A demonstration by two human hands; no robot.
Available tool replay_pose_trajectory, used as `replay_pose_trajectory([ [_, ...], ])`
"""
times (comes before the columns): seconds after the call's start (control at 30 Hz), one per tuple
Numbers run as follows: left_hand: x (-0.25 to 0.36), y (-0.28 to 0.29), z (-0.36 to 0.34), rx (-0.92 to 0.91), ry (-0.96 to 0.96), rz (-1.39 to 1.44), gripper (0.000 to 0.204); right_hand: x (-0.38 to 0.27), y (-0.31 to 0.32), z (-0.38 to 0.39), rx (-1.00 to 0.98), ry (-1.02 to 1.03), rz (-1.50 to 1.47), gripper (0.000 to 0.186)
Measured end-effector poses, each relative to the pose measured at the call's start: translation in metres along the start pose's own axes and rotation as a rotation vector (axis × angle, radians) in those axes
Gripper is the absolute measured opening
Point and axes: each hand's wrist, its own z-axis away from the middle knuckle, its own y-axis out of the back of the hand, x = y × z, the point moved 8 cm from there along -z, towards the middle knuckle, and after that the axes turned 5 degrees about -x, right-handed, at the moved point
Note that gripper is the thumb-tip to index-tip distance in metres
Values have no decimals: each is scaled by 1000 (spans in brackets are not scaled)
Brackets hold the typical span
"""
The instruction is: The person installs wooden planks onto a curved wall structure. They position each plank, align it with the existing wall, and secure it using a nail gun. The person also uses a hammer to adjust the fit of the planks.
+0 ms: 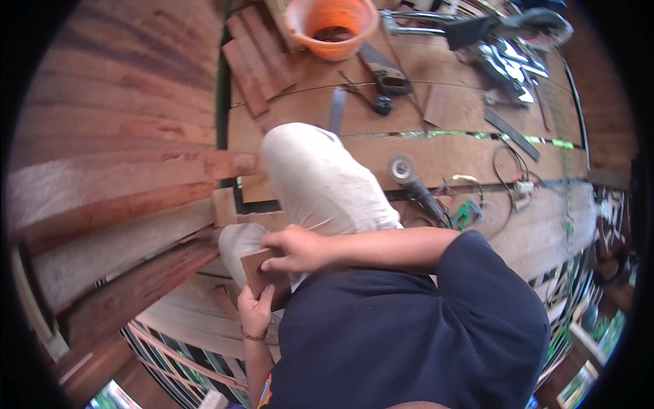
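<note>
A small reddish-brown wooden board [255,267] is held between my two hands, close to my body and above my bent leg. My left hand [256,312] grips its lower part, the thumb lying on the face. From the right, my right hand [300,249] closes on the upper edge, its thumb pressed against the wood. Something thin and pale, like a stick, shows just above the right hand; I cannot make out what it is. Part of the board is hidden behind the hands.
An angle grinder [417,187] lies on the plank floor right of my knee, near cables and a green clamp [466,215]. Farther off are a handsaw [385,71], an orange bucket [332,27], wooden slats [255,65] and a metal strip [512,134]. A wooden wall [116,116] rises left.
</note>
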Motion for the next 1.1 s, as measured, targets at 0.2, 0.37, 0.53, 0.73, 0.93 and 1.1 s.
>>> replay_pose_trajectory([
  [0.2,-5,-1,-12,174,-80,213,35,-3,-15,-5,-173,-87,-150,32],
  [0.37,9,-10,-17,-86,-113,262,37,-8,-18,-9,-248,34,-53,28],
  [0.53,5,-12,-10,87,-42,229,40,13,-20,-9,-163,-262,-108,32],
  [0.73,4,-14,-6,184,-10,58,37,20,-21,-13,-218,-356,-117,31],
  [0.93,-17,-4,-12,186,-82,204,36,24,-29,-19,-198,-345,-302,34],
  [1.1,61,61,14,479,-297,-137,38,38,-22,-24,-108,-368,-460,29],
])
